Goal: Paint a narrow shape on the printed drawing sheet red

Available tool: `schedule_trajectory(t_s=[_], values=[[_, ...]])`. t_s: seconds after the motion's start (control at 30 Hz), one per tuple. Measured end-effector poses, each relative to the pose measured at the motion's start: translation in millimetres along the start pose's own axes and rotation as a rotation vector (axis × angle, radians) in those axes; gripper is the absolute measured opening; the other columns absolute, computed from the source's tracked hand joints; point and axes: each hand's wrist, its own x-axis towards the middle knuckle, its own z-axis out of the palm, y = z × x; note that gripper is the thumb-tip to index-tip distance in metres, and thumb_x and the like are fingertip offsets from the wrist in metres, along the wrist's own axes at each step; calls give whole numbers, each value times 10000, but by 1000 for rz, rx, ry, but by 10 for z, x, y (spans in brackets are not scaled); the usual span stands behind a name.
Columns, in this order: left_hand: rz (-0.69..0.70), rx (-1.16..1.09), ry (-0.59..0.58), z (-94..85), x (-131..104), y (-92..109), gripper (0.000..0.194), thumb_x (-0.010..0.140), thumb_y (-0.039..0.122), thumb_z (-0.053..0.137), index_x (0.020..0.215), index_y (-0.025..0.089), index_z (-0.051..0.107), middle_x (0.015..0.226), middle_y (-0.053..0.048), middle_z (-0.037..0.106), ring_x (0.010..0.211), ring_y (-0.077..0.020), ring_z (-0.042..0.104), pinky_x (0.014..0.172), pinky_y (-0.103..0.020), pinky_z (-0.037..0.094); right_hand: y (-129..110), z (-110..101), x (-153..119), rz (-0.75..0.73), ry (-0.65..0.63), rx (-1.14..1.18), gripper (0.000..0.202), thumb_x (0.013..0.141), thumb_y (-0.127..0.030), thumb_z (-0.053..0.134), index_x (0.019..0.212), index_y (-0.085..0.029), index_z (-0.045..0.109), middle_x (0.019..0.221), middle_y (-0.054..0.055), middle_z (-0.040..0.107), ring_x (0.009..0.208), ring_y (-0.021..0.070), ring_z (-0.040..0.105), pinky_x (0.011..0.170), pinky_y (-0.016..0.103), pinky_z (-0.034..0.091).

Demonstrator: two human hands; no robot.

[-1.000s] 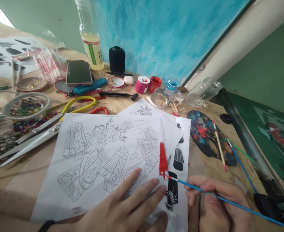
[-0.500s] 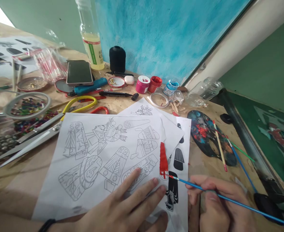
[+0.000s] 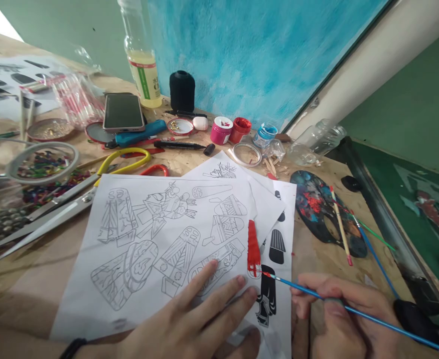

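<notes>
A thin blue paintbrush (image 3: 316,294) is pinched between the thumb and fingers of my right hand (image 3: 348,311). Its red-wet tip meets, or hovers just over, the lower end of a red-painted strip (image 3: 253,244); I cannot tell which. My left hand (image 3: 208,319) lies flat with fingers spread on a white sheet of line drawings (image 3: 129,279), close beside that strip. More paper lies underneath, including a sheet with black printed shapes (image 3: 277,247) at the right.
Large yellow-handled scissors (image 3: 124,158) lie at the left, by dishes of beads. Along the back stand a bottle (image 3: 143,75), a black thread spool (image 3: 182,92), a red paint jar (image 3: 241,130) and a blue one (image 3: 265,135). At the right lies a stained palette (image 3: 307,199) with sticks and brushes.
My right hand and the paintbrush have shifted slightly right, the tip staying near the bottom of the red strip. My left hand keeps its place on the sheet.
</notes>
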Motion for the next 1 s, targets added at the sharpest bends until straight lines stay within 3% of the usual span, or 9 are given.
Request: schedule_trajectory(t_s=[0.1, 0.17, 0.3, 0.4, 0.5, 0.67, 0.83, 0.9, 1.0], values=[[-4, 4, -5, -10, -9, 10, 356, 1163, 493, 637, 1473, 334, 709, 1683, -2, 620, 1549, -220, 560, 1394, -474, 365, -7, -6, 24, -48, -81, 0, 181, 1061, -350, 660, 947, -218, 710, 817, 17, 796, 542, 145, 701, 529, 254, 567], [-5, 7, 1, -17, -11, 10, 344, 1167, 486, 630, 1471, 345, 709, 1677, 7, 625, 1550, -217, 558, 1391, -474, 369, -3, -23, 47, -130, -210, -54, 194, 1072, -351, 646, 940, -228, 718, 806, -12, 802, 510, 112, 685, 525, 223, 558], [5, 26, -14, -22, -4, -3, 358, 1173, 484, 618, 1497, 353, 696, 1677, 19, 624, 1559, -220, 550, 1366, -461, 409, -2, -36, 31, 13, -20, -101, 209, 1069, -367, 642, 947, -211, 708, 776, -9, 769, 573, 128, 704, 565, 237, 539], [13, 31, -20, -18, -5, -3, 373, 1174, 501, 611, 1505, 348, 691, 1685, 11, 616, 1559, -222, 549, 1355, -460, 425, -8, -38, 14, -45, -44, -23, 150, 1042, -331, 668, 969, -208, 714, 831, -2, 797, 567, 127, 719, 564, 239, 555], [1, 19, -8, -14, -10, 6, 353, 1166, 490, 630, 1477, 343, 706, 1680, 6, 623, 1551, -219, 557, 1358, -456, 422, -28, -24, 17, 8, -115, -45, 185, 1051, -372, 668, 948, -232, 731, 827, -12, 805, 538, 119, 700, 519, 227, 551], [-1, 18, -13, -3, 8, -1, 353, 1172, 488, 617, 1482, 340, 699, 1681, 10, 620, 1556, -220, 552, 1362, -465, 412, -19, 17, 32, 4, 16, -6, 182, 1043, -363, 678, 941, -217, 715, 788, -9, 774, 525, 118, 683, 516, 220, 543], [6, 13, -8, 1, 25, -6, 373, 1166, 480, 631, 1502, 328, 687, 1690, -15, 611, 1557, -227, 562, 1391, -481, 366, 40, -20, 105, -161, -179, -35, 176, 1071, -309, 633, 948, -217, 718, 780, -19, 793, 469, 105, 673, 498, 215, 554], [3, 19, -3, 4, 13, 1, 366, 1167, 473, 630, 1499, 330, 690, 1686, -11, 616, 1554, -225, 565, 1393, -482, 362, 21, -28, 98, -106, -183, -53, 196, 1081, -336, 633, 955, -218, 727, 742, -30, 775, 479, 107, 676, 504, 211, 555], [9, 17, -6, 26, -8, 11, 359, 1172, 468, 623, 1505, 348, 685, 1687, 9, 615, 1553, -222, 565, 1376, -479, 394, -25, -29, 64, 56, -36, -78, 200, 1064, -379, 664, 955, -224, 729, 762, -23, 774, 561, 128, 717, 534, 217, 565]])
